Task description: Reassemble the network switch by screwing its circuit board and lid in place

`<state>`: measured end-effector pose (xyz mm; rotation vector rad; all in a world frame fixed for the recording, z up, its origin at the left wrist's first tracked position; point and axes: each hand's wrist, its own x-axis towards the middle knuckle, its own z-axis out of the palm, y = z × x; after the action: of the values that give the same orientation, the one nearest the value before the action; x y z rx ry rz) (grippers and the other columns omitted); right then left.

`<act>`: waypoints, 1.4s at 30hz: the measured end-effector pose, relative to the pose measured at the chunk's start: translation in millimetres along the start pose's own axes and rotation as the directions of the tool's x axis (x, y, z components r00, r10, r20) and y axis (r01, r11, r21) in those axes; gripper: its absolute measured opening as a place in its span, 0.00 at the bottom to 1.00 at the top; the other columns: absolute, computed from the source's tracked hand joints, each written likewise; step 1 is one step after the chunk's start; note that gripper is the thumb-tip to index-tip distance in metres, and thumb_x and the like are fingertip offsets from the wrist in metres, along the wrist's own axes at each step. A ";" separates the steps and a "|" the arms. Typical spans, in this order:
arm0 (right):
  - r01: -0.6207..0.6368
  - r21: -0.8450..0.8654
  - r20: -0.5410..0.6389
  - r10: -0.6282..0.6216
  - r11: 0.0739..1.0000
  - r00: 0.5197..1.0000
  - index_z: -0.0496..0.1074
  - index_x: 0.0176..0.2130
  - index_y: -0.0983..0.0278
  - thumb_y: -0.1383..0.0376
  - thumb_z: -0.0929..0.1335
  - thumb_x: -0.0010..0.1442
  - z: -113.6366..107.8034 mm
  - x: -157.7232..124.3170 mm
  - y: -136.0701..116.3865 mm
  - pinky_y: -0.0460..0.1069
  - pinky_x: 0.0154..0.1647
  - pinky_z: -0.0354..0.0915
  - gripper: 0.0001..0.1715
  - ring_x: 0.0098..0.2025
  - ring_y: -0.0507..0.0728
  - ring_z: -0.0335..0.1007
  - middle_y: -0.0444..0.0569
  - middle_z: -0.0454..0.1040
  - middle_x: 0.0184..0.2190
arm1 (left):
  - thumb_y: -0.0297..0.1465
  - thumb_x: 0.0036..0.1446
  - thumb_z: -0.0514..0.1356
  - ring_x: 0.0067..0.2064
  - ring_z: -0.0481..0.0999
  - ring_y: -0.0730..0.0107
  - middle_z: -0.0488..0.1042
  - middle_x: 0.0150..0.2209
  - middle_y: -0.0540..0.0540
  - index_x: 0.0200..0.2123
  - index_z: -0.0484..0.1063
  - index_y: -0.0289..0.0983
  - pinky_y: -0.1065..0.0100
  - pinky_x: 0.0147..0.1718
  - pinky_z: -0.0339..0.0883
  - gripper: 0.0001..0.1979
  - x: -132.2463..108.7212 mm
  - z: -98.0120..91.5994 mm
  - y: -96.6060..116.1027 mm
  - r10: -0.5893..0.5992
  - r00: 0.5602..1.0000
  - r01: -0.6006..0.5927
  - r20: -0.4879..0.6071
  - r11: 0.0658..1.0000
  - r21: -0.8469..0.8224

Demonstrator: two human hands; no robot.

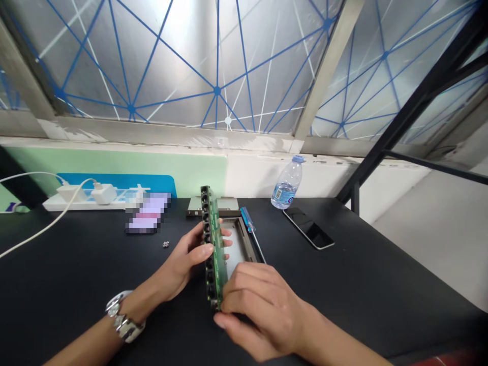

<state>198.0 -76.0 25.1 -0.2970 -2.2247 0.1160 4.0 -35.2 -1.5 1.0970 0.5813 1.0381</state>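
Observation:
A green circuit board with a row of black round connectors along one edge is held on its side above the table. My left hand grips it around the middle, thumb on the connector edge and fingers behind. At the board's near end, my right hand is closed, thumb and fingers pinching the lower corner. Behind the board lies an open metal case, partly hidden by the board and my right hand. Beyond it sits a second metal piece. A screwdriver with a blue handle lies alongside the case.
Small screws lie left of my left hand. A phone and a water bottle stand to the right. At the back left are a power strip with white cables and a blurred-out phone-like object. A black slanted frame rises at the right.

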 end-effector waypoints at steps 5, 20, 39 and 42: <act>-0.057 0.072 -0.089 0.064 0.996 0.994 0.66 0.40 0.63 0.70 0.66 0.58 1.0 -1.7 1.9 0.47 0.26 0.62 0.08 0.25 0.53 0.65 0.46 0.72 0.26 | 0.43 0.53 0.66 0.60 0.69 0.42 0.70 0.60 0.37 0.59 0.68 0.39 0.47 0.57 0.66 0.31 -3.5 5.9 0.7 -0.014 0.998 0.021 0.057 0.991 -0.129; -0.321 0.235 -0.057 0.342 0.918 0.938 0.63 0.38 0.62 0.60 0.74 0.54 3.3 -3.2 0.2 0.44 0.22 0.62 0.18 0.22 0.48 0.64 0.41 0.68 0.25 | 0.47 0.49 0.70 0.56 0.73 0.45 0.74 0.55 0.37 0.55 0.70 0.39 0.53 0.54 0.68 0.33 -1.3 8.8 3.8 0.046 0.998 -0.051 0.047 0.992 0.112; -0.719 0.326 0.055 0.747 0.613 0.662 0.63 0.37 0.62 0.66 0.69 0.59 -7.3 0.0 15.4 0.45 0.24 0.62 0.09 0.22 0.50 0.65 0.41 0.70 0.23 | 0.38 0.61 0.64 0.62 0.67 0.49 0.67 0.62 0.38 0.63 0.62 0.43 0.52 0.59 0.63 0.29 3.9 -17.7 20.4 0.052 0.998 -0.058 0.026 0.946 0.319; -0.759 0.287 0.022 0.788 0.584 0.615 0.63 0.35 0.63 0.66 0.68 0.59 -12.3 -1.1 24.3 0.45 0.25 0.61 0.07 0.23 0.49 0.64 0.41 0.68 0.22 | 0.39 0.62 0.63 0.60 0.69 0.49 0.67 0.62 0.40 0.64 0.64 0.44 0.53 0.56 0.65 0.28 3.5 -24.5 25.6 0.018 1.000 -0.012 -0.015 0.946 0.325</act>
<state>212.5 -52.9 27.3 -1.0953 -1.7769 0.8586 -24.3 -19.2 13.0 1.3831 0.7792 0.9867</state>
